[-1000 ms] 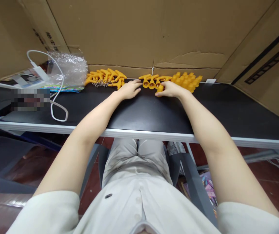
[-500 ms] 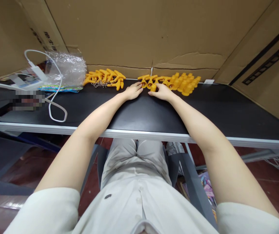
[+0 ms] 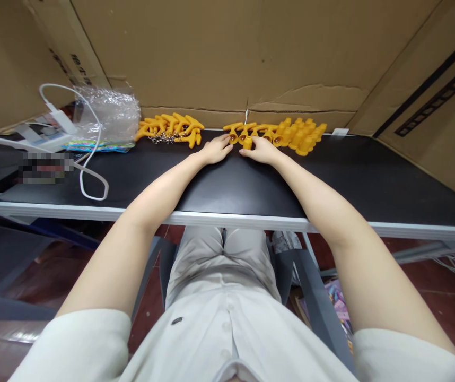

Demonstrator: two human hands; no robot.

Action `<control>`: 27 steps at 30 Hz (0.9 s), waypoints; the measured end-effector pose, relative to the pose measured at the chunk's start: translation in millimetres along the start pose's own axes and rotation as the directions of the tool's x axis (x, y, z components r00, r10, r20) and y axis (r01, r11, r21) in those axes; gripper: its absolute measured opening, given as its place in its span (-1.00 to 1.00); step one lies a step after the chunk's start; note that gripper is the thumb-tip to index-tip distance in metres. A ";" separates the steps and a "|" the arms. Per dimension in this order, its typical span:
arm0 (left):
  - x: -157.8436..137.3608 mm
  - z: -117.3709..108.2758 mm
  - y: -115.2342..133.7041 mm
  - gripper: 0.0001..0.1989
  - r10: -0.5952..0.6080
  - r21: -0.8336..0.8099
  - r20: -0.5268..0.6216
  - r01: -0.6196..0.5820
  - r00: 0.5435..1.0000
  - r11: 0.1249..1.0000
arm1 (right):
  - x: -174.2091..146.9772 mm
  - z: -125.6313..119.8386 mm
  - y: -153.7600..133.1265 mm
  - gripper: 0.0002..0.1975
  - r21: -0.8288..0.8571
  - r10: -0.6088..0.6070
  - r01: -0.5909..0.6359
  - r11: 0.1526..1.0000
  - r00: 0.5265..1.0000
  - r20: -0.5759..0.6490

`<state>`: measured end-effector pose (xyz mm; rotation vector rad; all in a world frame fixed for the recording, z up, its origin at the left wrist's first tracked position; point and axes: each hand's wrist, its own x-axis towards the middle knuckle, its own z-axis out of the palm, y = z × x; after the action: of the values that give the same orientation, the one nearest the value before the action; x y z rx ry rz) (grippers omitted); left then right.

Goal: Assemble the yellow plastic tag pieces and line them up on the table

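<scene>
My right hand point(image 3: 264, 150) holds a small yellow cup-like piece point(image 3: 247, 142) upright between thumb and fingers, just above the black table. To the left, my left hand point(image 3: 215, 150) has its thumb and fingertips around the near end of a yellow T-shaped piece point(image 3: 233, 138) with a round open cup. Several similar yellow pieces lie in a row behind my right hand, partly hidden by it. Beside them on the right stands a group of yellow cups point(image 3: 301, 139). Past my left hand lies a pile of yellow branched pieces point(image 3: 172, 126) with small metal chains.
Cardboard walls point(image 3: 195, 58) enclose the back and sides of the black table point(image 3: 235, 185). At left are a clear plastic bag point(image 3: 110, 111), a white cable point(image 3: 100, 132) and colourful flat packs point(image 3: 98, 146). A white tag point(image 3: 340, 132) lies at the back right.
My right hand and the yellow cup have shifted slightly left, towards my left hand. My left hand stays at the same T-shaped piece.
</scene>
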<state>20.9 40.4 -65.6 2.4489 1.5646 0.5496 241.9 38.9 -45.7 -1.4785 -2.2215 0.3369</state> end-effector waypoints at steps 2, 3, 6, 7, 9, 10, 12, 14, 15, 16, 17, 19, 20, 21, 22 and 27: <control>-2.6 -1.9 3.1 -0.36 -0.008 0.010 0.021 0.008 1.000 1.000 | -1.1 -1.2 -2.4 -0.76 -0.025 -0.002 0.002 1.000 1.000 -0.004; -4.2 -2.9 5.1 -0.36 -0.010 0.016 0.027 0.010 1.000 1.000 | -2.0 -2.0 -3.8 -0.78 -0.037 -0.004 0.004 0.999 1.000 -0.005; -8.5 -5.1 11.3 -0.37 -0.019 0.028 0.038 0.018 0.999 0.999 | -4.5 -4.4 -7.7 -0.81 -0.064 -0.006 0.005 0.998 1.000 -0.014; -9.2 -5.4 13.2 -0.37 -0.024 0.032 0.040 0.023 0.999 0.999 | -5.0 -4.9 -8.5 -0.81 -0.070 -0.008 0.006 0.998 1.000 -0.018; -9.3 -5.9 15.7 -0.41 -0.029 0.046 0.029 0.028 0.999 0.999 | -5.3 -5.4 -9.0 -0.80 -0.076 -0.010 0.008 0.997 1.000 -0.025; -8.7 -6.6 16.1 -0.44 -0.025 0.051 0.013 0.025 1.000 0.998 | -5.0 -5.4 -8.6 -0.80 -0.076 -0.010 0.008 0.997 1.000 -0.026; -7.6 -10.0 14.3 -0.51 -0.004 0.060 -0.049 0.007 0.999 0.998 | -3.8 -5.2 -6.8 -0.80 -0.077 -0.014 0.012 0.997 1.000 -0.024; -8.4 -17.8 8.9 -0.56 0.001 0.078 -0.137 0.010 0.991 0.997 | -2.3 -4.8 -4.3 -0.78 -0.085 -0.012 0.010 0.996 1.000 -0.021; -10.2 -23.3 4.8 -0.58 -0.011 0.094 -0.187 0.029 0.982 0.995 | -1.6 -4.7 -3.1 -0.77 -0.091 -0.009 0.007 0.996 1.000 -0.019; -12.9 -29.6 0.0 -0.59 -0.040 0.113 -0.231 0.067 0.972 0.991 | -1.1 -4.5 -2.1 -0.76 -0.096 -0.007 0.005 0.995 1.000 -0.016; -16.5 -36.3 -5.3 -0.59 -0.082 0.122 -0.264 0.118 0.961 0.985 | -0.7 -4.3 -1.2 -0.75 -0.101 -0.005 0.004 0.995 1.000 -0.015; -24.9 -48.7 -16.7 -0.59 -0.190 0.112 -0.297 0.231 0.936 0.966 | -0.2 -3.8 0.2 -0.74 -0.107 -0.010 0.008 0.994 1.000 -0.014; -29.0 -53.4 -22.5 -0.59 -0.242 0.108 -0.291 0.283 0.926 0.953 | 0.0 -3.6 1.0 -0.73 -0.108 -0.015 0.014 0.994 1.000 -0.014; -32.5 -56.8 -28.1 -0.58 -0.291 0.098 -0.279 0.329 0.915 0.939 | 0.2 -3.4 1.8 -0.73 -0.109 -0.021 0.019 0.994 1.000 -0.015; -35.1 -58.6 -33.5 -0.56 -0.335 0.076 -0.266 0.366 0.904 0.927 | 0.4 -3.3 2.8 -0.73 -0.111 -0.028 0.026 0.994 1.000 -0.015; -35.8 -52.8 -58.7 -0.45 -0.456 -0.166 -0.278 0.425 0.845 0.890 | 0.8 -3.8 8.6 -0.75 -0.145 -0.086 0.083 0.986 0.996 -0.009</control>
<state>-62.8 31.0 -45.1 1.8941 2.0836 0.9264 250.4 42.9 -46.0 -1.4482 -2.3308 0.1392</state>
